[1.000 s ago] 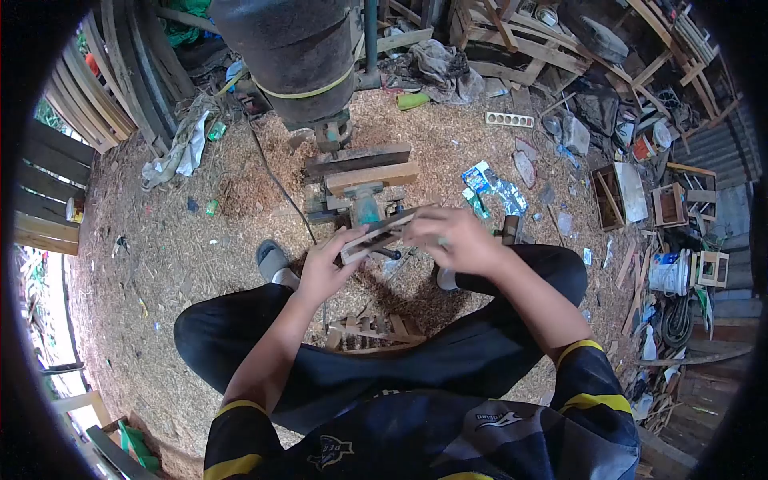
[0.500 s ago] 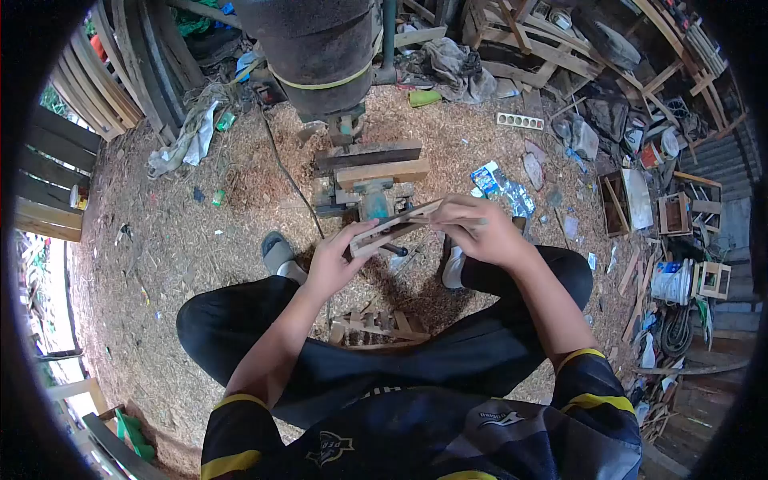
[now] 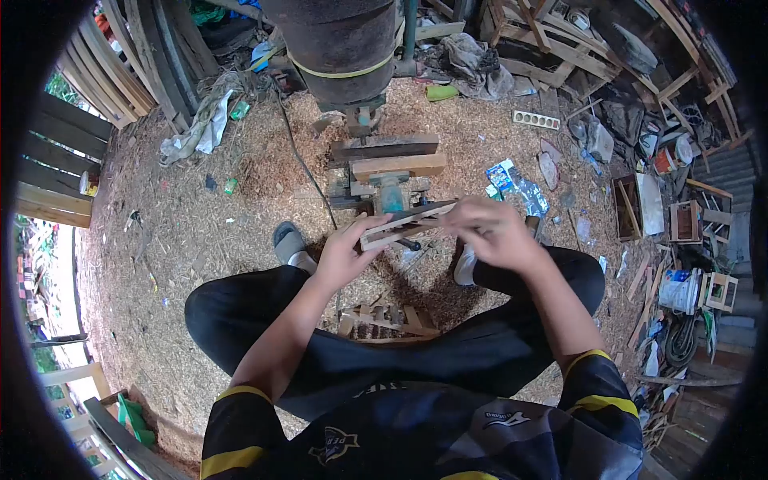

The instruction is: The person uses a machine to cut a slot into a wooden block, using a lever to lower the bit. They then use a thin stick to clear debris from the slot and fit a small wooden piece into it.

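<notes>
A small, narrow wooden frame [image 3: 388,238] with two pale long sides and a gap between them is held over the ground between my knees. My left hand [image 3: 346,252] grips its left end, thumb and fingers wrapped round the wood. My right hand [image 3: 492,232] is at the frame's right end with its fingers curled in; motion blurs them and whatever they pinch is hidden. Just beyond the frame stands a greenish metal vise [image 3: 390,196] beside a thick wooden block [image 3: 398,166]. Several cut wood pieces [image 3: 388,320] lie by my lap.
A dark drum-like container [image 3: 332,40] with a yellow band stands ahead. A cable [image 3: 296,148] runs over shavings-covered ground [image 3: 240,168]. To the right lie a power strip [image 3: 536,120], plastic wrappers [image 3: 520,188] and small wooden boxes [image 3: 684,222]. Planks [image 3: 104,72] lean at the left.
The view has shifted slightly, so the surroundings sit a little further right. My right hand has shifted slightly along the frame's right end and is blurred; my left hand keeps its grip.
</notes>
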Demonstrator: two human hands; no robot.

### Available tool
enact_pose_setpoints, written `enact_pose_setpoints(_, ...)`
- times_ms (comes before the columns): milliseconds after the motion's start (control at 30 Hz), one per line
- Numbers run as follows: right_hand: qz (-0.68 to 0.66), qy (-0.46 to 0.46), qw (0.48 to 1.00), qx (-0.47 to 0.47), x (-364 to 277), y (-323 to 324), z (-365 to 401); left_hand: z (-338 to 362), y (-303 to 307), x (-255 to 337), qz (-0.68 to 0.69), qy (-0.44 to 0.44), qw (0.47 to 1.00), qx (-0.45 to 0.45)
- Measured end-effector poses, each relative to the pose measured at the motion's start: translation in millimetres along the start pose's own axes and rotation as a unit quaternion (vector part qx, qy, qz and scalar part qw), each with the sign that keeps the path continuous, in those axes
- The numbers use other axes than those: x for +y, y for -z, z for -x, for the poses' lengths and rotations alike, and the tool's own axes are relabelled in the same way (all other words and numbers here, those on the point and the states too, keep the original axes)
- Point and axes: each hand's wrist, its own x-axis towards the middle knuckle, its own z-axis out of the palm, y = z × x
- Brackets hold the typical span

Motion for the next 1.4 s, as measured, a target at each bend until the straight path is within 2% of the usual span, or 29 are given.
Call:
enact_pose_setpoints(133,0.068,-0.051,0.996,0.007,19,-4,1,-2,-5,5,0.043,0.04,0.998,0.019)
enact_pose_setpoints(167,0.034,-0.037,0.998,0.029,12,-14,4,-1,-7,5,0.064,0.055,0.996,0.029)
enact_pose_setpoints(200,0.011,0.004,1.0,0.015,-1,-16,1,-1,-8,2,0.045,0.031,0.998,0.02)
enact_pose_setpoints(267,0.072,0.017,0.996,-0.04,-24,-15,1,2,-6,-10,0.003,-0.011,1.0,0.009)
enact_pose_setpoints(300,0.054,0.014,0.998,-0.026,-18,-10,2,3,-7,-16,-0.017,-0.039,0.999,0.017)
enact_pose_setpoints(367,0.013,0.007,1.0,0.002,2,4,6,3,-7,-11,-0.003,-0.01,1.0,0.022)
enact_pose_setpoints(400,0.053,-0.052,0.997,-0.025,1,11,3,2,-8,-6,0.005,0.002,1.0,0.026)
enact_pose_setpoints(433,0.051,-0.042,0.998,-0.025,7,3,4,2,-8,-3,0.021,0.031,0.999,0.02)
enact_pose_setpoints(533,0.07,-0.009,0.996,-0.049,-15,-12,5,0,-9,-7,0.005,-0.022,1.0,0.018)
enact_pose_setpoints(567,0.081,0.004,0.995,-0.063,-23,-12,2,1,-8,-8,0.003,-0.015,1.0,0.007)
enact_pose_setpoints(667,0.01,0.008,1.0,-0.009,-8,3,2,1,-7,-5,0.006,-0.001,1.0,0.01)
enact_pose_setpoints(700,0.026,-0.034,0.999,-0.017,3,8,5,1,-8,-3,0.02,0.031,0.999,0.007)
enact_pose_setpoints(800,0.101,0.005,0.995,-0.012,7,-21,10,-1,-5,6,0.031,0.042,0.999,-0.001)
enact_pose_setpoints(833,0.106,0.03,0.993,-0.042,-4,-25,8,-2,-7,-4,-0.014,-0.026,0.999,0.016)
enact_pose_setpoints(867,0.104,0.033,0.992,-0.063,-15,-26,8,1,-10,-11,-0.017,-0.024,0.999,0.017)
enact_pose_setpoints(933,0.046,0.043,0.998,-0.03,-18,-8,6,3,-8,-5,-0.024,-0.015,0.999,0.018)
enact_pose_setpoints(1000,-0.001,-0.007,1.0,0.01,-7,10,6,1,-7,-2,-0.011,-0.012,1.0,0.018)
enact_pose_setpoints(1033,0.01,-0.027,0.999,-0.021,-5,20,1,0,-8,0,-0.004,-0.012,1.0,0.019)
enact_pose_setpoints(1133,0.05,0.018,0.999,-0.008,16,-4,4,1,-8,1,0.013,0.002,1.0,0.024)
enact_pose_setpoints(1167,0.059,-0.005,0.998,-0.027,9,-15,7,1,-8,1,0.012,-0.004,1.0,0.021)
enact_pose_setpoints(1267,0.115,0.035,0.988,-0.091,-26,-22,4,2,-8,-3,-0.002,-0.018,1.0,0.017)
enact_pose_setpoints(1367,-0.076,0.029,0.997,0.018,-15,-6,5,4,-7,-4,-0.015,-0.029,0.999,0.012)
enact_pose_setpoints(1400,-0.011,-0.011,1.0,0.024,-16,4,5,4,-7,-3,-0.012,-0.022,1.0,0.018)
